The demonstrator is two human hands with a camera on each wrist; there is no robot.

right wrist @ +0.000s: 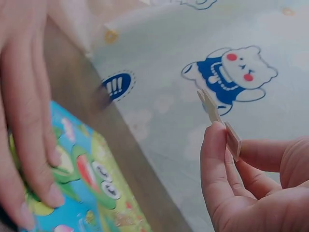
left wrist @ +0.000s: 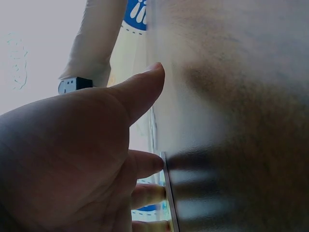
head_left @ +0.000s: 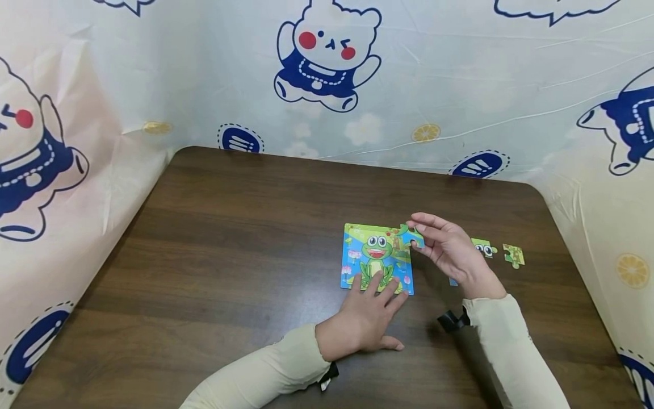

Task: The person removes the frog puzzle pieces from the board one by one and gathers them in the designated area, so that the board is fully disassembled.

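A square frog puzzle board [head_left: 352, 243] lies flat on the table, showing a green frog on blue. My left hand [head_left: 364, 321] rests on its near edge with fingers spread and straight; in the left wrist view those fingertips touch the board's thin edge [left wrist: 170, 193]. Over the far right corner, my right hand [head_left: 452, 253] pinches a blue-and-green jigsaw piece [head_left: 411, 237] between thumb and fingers. The right wrist view shows the piece [right wrist: 210, 107] edge-on, raised off the board; whether a second piece is behind it I cannot tell.
Right of the right hand lie loose jigsaw pieces: one with eyes [head_left: 484, 247], a yellow-green one [head_left: 514, 256] and a blue bit [head_left: 453, 282] partly hidden by the hand. A brown wooden table [head_left: 230, 255] extends to a printed cloth curtain [head_left: 204, 74] behind.
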